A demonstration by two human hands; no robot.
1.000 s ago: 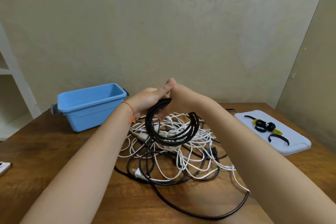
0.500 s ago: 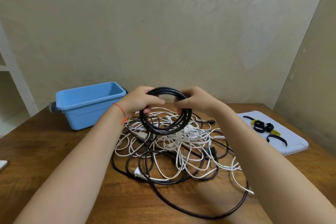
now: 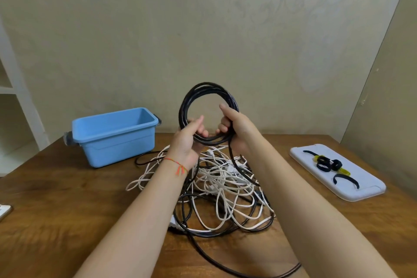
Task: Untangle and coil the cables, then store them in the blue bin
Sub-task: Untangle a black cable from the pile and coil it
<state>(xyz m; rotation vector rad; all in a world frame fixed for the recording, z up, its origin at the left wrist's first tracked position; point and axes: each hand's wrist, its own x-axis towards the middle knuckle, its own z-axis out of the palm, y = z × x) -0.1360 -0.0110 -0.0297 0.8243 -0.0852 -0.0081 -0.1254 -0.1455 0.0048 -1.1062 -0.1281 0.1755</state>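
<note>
A black cable coil (image 3: 204, 90) stands upright above the table, held at its lower part by both hands. My left hand (image 3: 188, 137) grips the coil's lower left, and my right hand (image 3: 237, 130) grips its lower right, fingers curled round the strands. A black tail (image 3: 232, 160) drops from the coil into a tangle of white and black cables (image 3: 223, 189) lying on the table below. The blue bin (image 3: 114, 134) stands open and empty at the back left of the table.
A white tray (image 3: 361, 187) at the right holds several black and yellow cable ties (image 3: 327, 163). A white shelf unit (image 3: 15, 106) stands at far left. A black cable (image 3: 225, 264) runs toward the table's front edge. A small object (image 3: 4, 211) lies at the left edge.
Both hands have lifted the black coil and turned it from hanging below them to standing upright above them. The tail now pulls up out of the tangle.
</note>
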